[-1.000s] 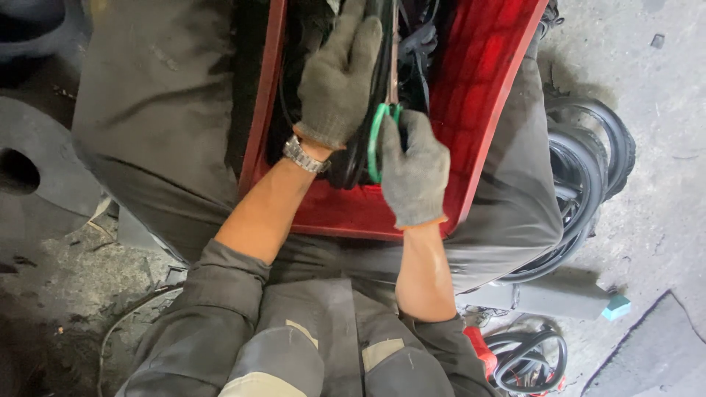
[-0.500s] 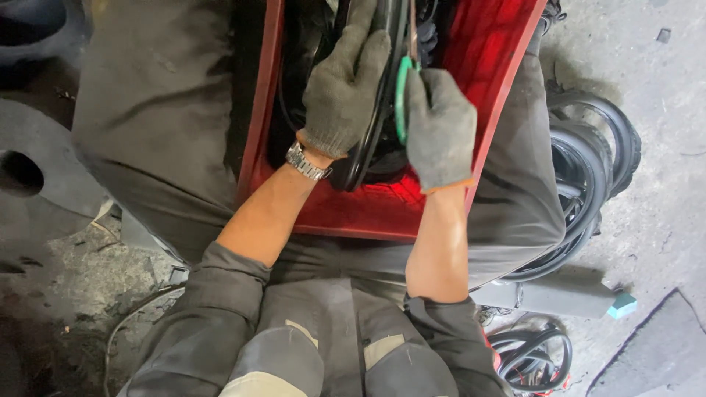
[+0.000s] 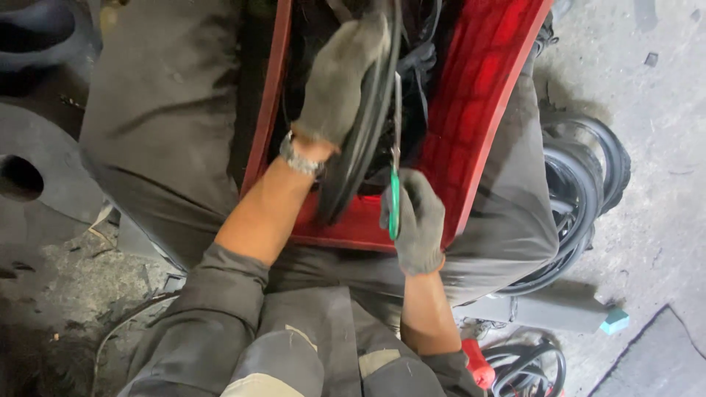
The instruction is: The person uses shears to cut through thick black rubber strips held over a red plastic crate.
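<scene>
Two gloved hands work over the red plastic crate point(image 3: 485, 95): my left hand point(image 3: 340, 81) grips the black rubber strip point(image 3: 362, 147), running twelve-to-six; my right hand point(image 3: 415, 220) holds green-handled scissors point(image 3: 395, 184), blades toward twelve alongside.

I'm seeing grey knit work gloves on both hands, left hand point(image 3: 340, 81) & right hand point(image 3: 418, 224), metal wristwatch point(image 3: 300, 159) on left, grey sleeves pushed up, grimy trousers w/ pale knee patches.

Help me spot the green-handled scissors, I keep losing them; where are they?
In the head view, the scissors are gripped in the gloved right hand, centre frame over the red crate, blades pointing up beside the black rubber strip.
</scene>
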